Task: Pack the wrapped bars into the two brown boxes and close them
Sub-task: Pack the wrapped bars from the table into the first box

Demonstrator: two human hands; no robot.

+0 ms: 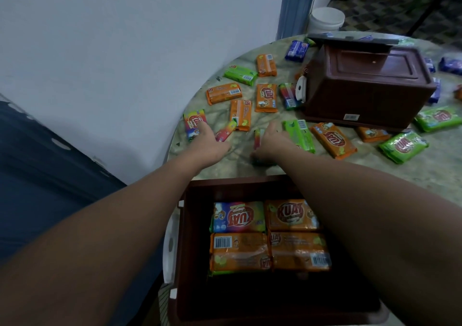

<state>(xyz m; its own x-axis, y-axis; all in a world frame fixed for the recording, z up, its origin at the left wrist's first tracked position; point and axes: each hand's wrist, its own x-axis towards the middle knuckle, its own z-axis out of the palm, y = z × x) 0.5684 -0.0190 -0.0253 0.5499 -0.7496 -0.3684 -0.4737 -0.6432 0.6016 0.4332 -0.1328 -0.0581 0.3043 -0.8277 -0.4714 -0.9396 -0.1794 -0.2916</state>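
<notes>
Left hand (208,142) flat near the table's (425,175) left edge, fingers straight, tips touching a rainbow bar (195,123); a second rainbow bar (226,131) lies just beside the thumb. Glossy wrappers, red oval "KUAT" logo, barcodes on the backs.

Right hand (271,143) near the middle, its fingers round a rainbow bar held on edge (257,138); grip partly hidden.

Orange bars (266,97) and green bars (299,134) scattered beyond, blue bars (296,50) toward the far edge.

Open brown box (185,250) at the near edge holds four bars flat.

Second brown box (367,86) upside down toward the far right.
</notes>
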